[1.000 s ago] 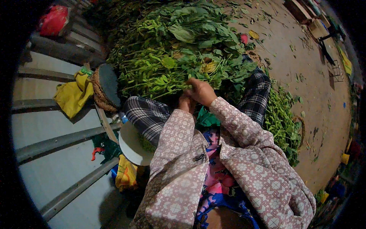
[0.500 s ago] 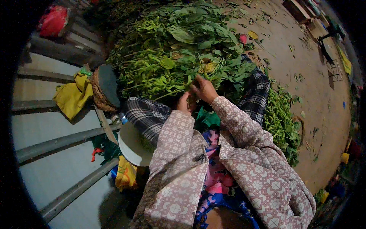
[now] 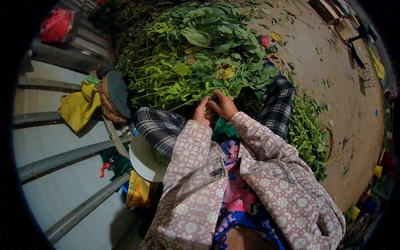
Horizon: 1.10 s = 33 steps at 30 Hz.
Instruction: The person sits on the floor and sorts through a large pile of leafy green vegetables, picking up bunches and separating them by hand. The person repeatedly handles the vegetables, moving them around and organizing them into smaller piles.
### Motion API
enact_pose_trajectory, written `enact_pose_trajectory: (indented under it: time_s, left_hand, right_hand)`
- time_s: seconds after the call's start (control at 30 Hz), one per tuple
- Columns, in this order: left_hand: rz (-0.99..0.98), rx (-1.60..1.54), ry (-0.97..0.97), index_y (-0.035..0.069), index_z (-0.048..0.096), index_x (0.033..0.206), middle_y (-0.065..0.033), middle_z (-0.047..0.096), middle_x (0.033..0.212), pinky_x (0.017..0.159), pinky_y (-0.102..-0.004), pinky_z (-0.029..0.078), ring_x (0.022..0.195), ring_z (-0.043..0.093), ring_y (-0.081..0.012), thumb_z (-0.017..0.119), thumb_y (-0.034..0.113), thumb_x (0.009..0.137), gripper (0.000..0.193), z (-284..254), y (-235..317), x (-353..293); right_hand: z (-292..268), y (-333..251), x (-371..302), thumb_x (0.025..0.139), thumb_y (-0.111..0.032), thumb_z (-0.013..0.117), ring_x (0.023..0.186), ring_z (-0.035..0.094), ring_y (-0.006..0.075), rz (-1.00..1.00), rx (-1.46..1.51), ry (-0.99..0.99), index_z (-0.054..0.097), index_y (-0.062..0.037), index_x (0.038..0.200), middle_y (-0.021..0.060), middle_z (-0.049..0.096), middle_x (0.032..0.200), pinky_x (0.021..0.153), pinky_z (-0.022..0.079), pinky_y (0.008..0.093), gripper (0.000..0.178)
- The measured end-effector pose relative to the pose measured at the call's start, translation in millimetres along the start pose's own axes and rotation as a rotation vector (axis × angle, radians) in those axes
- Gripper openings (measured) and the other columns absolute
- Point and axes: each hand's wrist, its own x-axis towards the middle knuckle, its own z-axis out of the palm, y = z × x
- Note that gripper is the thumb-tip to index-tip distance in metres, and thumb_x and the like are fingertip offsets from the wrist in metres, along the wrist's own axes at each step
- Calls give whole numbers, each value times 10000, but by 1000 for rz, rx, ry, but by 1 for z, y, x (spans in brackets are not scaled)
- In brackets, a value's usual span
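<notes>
A big heap of green leafy stalks with small pods [image 3: 196,54] lies in front of me, across my checked trouser legs [image 3: 160,127]. My left hand [image 3: 201,112] and my right hand [image 3: 223,105] meet at the near edge of the heap, fingers closed on a thin green stalk [image 3: 210,96]. Patterned pink sleeves cover both forearms. What the fingers pinch is partly hidden by leaves.
A white bowl [image 3: 143,160] sits by my left knee. A woven basket with a dark lid [image 3: 113,96] and a yellow cloth [image 3: 79,106] lie to the left by metal rails [image 3: 62,158]. More greens [image 3: 308,133] lie on the right. Bare dirt ground [image 3: 333,83] spreads beyond.
Both hands have stayed at the heap's near edge, shifting slightly as the fingers work at the stalk. The rest is unchanged.
</notes>
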Motion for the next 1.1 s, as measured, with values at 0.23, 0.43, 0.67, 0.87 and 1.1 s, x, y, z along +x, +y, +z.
enact_pose_trajectory:
  time_s: [0.23, 0.43, 0.67, 0.87, 1.1]
  left_hand:
    - [37, 160, -30, 128, 595, 795, -13, 605, 674, 604, -325, 490, 613, 581, -180, 601, 329, 826, 203, 20, 0, -10]
    - [51, 196, -26, 130, 582, 831, 2, 570, 648, 530, -290, 476, 548, 551, -148, 609, 326, 822, 198, 18, 1, -10]
    - [80, 261, -62, 117, 515, 771, 27, 458, 579, 357, -192, 286, 429, 418, -61, 606, 276, 847, 198, 21, 10, -17]
    - [167, 361, 4, 120, 560, 772, 44, 462, 567, 359, -189, 247, 436, 401, -47, 624, 249, 829, 156, 42, 4, -26]
    - [198, 514, 105, 86, 600, 889, -24, 612, 838, 563, -273, 465, 716, 582, -141, 630, 292, 801, 226, 29, 1, -20]
  right_hand:
    - [0, 10, -4, 910, -203, 453, 803, 590, 398, 86, -133, -209, 466, -3, 973, 223, 611, 859, 641, 464, 415, 210]
    - [2, 17, -6, 933, -224, 401, 630, 572, 240, 149, 69, -244, 471, -18, 973, 117, 584, 728, 596, 455, 342, 222]
    - [-23, -13, 0, 931, -232, 403, 367, 264, 87, 649, 772, -424, 462, -110, 790, 11, 464, 615, 336, 172, 256, 196]
    - [-2, 14, -3, 919, -215, 449, 417, 360, 99, 408, 615, -250, 490, -78, 807, 11, 479, 607, 365, 272, 267, 182]
    - [32, 51, 1, 875, -207, 506, 538, 471, 98, 331, 396, 52, 568, -12, 928, 46, 578, 693, 470, 369, 260, 211]
